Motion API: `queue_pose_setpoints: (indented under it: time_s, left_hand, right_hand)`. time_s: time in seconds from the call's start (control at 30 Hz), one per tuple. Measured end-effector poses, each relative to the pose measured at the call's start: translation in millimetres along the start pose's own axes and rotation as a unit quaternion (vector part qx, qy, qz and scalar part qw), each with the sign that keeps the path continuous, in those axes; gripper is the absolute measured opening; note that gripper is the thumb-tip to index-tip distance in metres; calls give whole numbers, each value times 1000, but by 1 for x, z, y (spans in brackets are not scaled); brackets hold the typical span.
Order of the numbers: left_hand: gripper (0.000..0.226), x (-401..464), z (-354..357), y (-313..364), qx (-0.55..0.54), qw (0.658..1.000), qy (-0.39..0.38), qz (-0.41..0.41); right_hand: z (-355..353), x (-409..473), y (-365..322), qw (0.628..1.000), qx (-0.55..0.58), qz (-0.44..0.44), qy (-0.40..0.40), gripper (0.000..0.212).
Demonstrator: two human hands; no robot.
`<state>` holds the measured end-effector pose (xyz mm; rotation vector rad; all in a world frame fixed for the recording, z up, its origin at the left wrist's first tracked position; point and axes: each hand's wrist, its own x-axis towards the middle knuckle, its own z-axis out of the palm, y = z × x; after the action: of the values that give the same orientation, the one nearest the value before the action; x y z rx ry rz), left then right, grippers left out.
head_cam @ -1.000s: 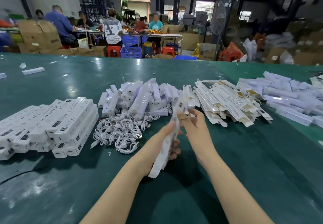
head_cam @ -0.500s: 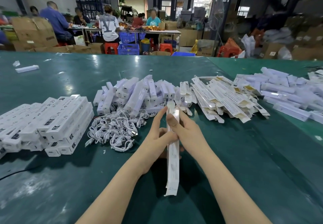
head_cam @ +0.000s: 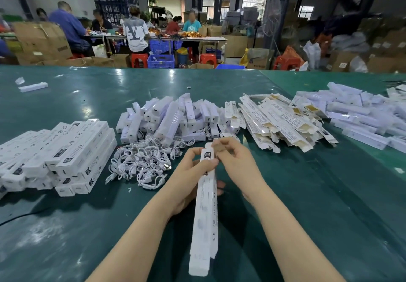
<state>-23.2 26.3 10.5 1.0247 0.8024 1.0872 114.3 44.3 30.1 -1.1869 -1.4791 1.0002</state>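
Observation:
A long, narrow white carton (head_cam: 205,215) runs from my hands toward me, just above the green table (head_cam: 329,215). My left hand (head_cam: 193,178) grips its far part, thumb and fingers wrapped around it. My right hand (head_cam: 237,163) pinches the brown inner flap (head_cam: 220,148) at the carton's far end. Beyond my hands lie a tangle of white cables (head_cam: 142,163), a heap of white lamp bars (head_cam: 167,116) and a pile of flat unfolded cartons (head_cam: 281,123).
Closed white cartons (head_cam: 66,154) are stacked at the left. More white bars (head_cam: 362,114) lie at the far right. A lone white box (head_cam: 33,87) sits at the far left. Several people work at a table (head_cam: 197,38) beyond, among boxes and crates.
The carton turned from slanted to lengthwise toward me. My right hand moved from its side to the far end and now pinches the brown flap. The view shifted slightly.

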Motion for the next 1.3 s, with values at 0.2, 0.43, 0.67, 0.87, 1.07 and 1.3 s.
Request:
queue_pose_setpoints:
  time_s: [0.2, 0.43, 0.67, 0.87, 1.07, 1.3]
  left_hand:
    - [37, -2, 0, -1, 46, 999, -6, 3]
    - [67, -2, -2, -1, 65, 998, 4, 19]
    - [64, -1, -3, -5, 96, 995, -22, 13]
    - [69, 0, -4, 0, 49, 999, 22, 9]
    - [56, -2, 0, -3, 44, 998, 34, 0]
    - [67, 0, -5, -2, 129, 984, 52, 110]
  right_hand:
    - [-5, -1, -8, 989, 102, 105, 3, 28]
    - [-8, -2, -11, 965, 205, 151, -60, 21]
    - [-6, -1, -11, 961, 191, 196, -37, 20]
    - [-3, 1, -6, 989, 83, 112, -53, 28]
    - [-5, 0, -1, 989, 89, 95, -70, 21]
    - [-14, 10, -3, 898, 354, 219, 139, 12]
